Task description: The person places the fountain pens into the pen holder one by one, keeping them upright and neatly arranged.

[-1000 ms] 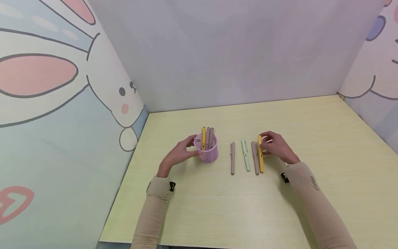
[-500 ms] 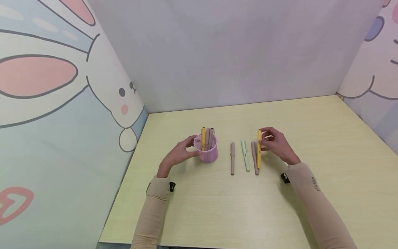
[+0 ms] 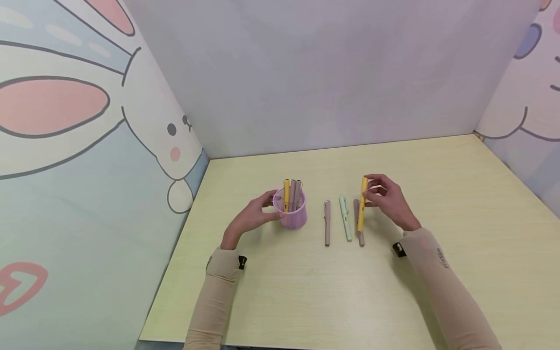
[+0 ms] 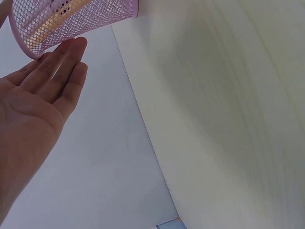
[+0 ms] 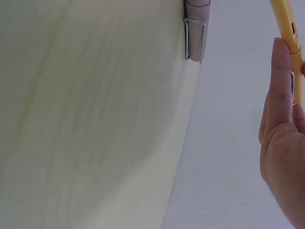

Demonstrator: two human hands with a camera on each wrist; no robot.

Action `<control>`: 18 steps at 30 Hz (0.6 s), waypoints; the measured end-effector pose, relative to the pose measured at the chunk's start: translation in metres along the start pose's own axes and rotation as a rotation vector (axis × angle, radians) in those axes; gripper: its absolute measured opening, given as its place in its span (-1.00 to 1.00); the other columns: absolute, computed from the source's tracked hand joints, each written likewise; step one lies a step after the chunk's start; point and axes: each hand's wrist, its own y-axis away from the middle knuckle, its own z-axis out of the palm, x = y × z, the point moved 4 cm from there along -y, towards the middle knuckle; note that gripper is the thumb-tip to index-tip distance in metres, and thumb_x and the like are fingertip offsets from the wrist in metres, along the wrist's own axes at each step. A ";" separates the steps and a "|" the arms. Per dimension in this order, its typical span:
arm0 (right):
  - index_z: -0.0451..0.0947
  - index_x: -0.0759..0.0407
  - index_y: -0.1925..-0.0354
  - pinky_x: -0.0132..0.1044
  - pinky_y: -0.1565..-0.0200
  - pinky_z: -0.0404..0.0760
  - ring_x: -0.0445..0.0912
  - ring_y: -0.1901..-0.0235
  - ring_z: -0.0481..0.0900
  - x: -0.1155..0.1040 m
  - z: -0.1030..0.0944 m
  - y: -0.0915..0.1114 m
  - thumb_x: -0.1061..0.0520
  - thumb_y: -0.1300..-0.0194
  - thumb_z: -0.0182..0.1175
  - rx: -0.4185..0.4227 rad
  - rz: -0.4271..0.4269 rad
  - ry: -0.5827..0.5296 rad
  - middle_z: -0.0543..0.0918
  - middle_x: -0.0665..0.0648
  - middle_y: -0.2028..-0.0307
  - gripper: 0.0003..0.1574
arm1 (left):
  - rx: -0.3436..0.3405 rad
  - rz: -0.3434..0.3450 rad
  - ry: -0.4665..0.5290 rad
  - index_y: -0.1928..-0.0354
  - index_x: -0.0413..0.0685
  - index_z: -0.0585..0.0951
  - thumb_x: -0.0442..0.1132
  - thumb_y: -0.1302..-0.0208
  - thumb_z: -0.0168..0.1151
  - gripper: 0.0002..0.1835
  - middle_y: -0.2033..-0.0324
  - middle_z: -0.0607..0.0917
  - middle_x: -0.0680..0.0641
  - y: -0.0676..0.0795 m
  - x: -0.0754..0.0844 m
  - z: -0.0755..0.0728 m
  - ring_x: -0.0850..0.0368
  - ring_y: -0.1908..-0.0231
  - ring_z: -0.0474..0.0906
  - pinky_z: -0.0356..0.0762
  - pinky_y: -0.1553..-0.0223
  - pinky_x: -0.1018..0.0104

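Observation:
My left hand holds a pink mesh pen cup, thumb at the near side and fingers around the far side. In the left wrist view, the fingertips touch the mesh. One yellow pen and two mauve pens stand in the cup. On the right, my right hand pinches another yellow pen near its capped upper end, raised off the table and tilted. Beneath it lies a mauve pen, partly hidden. The right wrist view shows this mauve pen's clip end.
Between cup and right hand, a mint green pen and a mauve pen lie on the pale wooden table. A plain grey wall rises behind. A wall with a rabbit drawing borders the left side.
The yellow pen, first flat beside the mauve one, has been lifted by my right hand and shifted slightly left over that mauve pen. My left hand and the cup have stayed put.

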 end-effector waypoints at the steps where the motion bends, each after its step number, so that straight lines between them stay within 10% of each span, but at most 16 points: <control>1: 0.30 0.44 -0.39 -0.20 0.22 0.76 -0.16 0.19 0.62 -0.001 0.000 0.000 0.38 -0.46 0.20 0.004 -0.007 -0.003 0.43 0.27 0.04 -0.39 | -0.001 0.001 0.001 -0.58 -0.12 0.23 -0.04 -0.37 0.36 -0.15 -0.38 0.50 -0.14 0.000 0.000 0.000 -0.12 -0.35 0.42 0.38 -0.34 -0.13; 18: 0.32 0.51 -0.34 -0.20 0.24 0.76 -0.14 0.17 0.63 -0.012 0.013 -0.003 0.43 -0.40 0.24 0.049 -0.130 -0.136 0.48 0.19 0.11 -0.39 | -0.003 0.001 0.019 -0.57 -0.14 0.24 -0.04 -0.36 0.38 -0.15 -0.37 0.50 -0.17 -0.001 0.001 0.000 -0.15 -0.35 0.42 0.36 -0.35 -0.15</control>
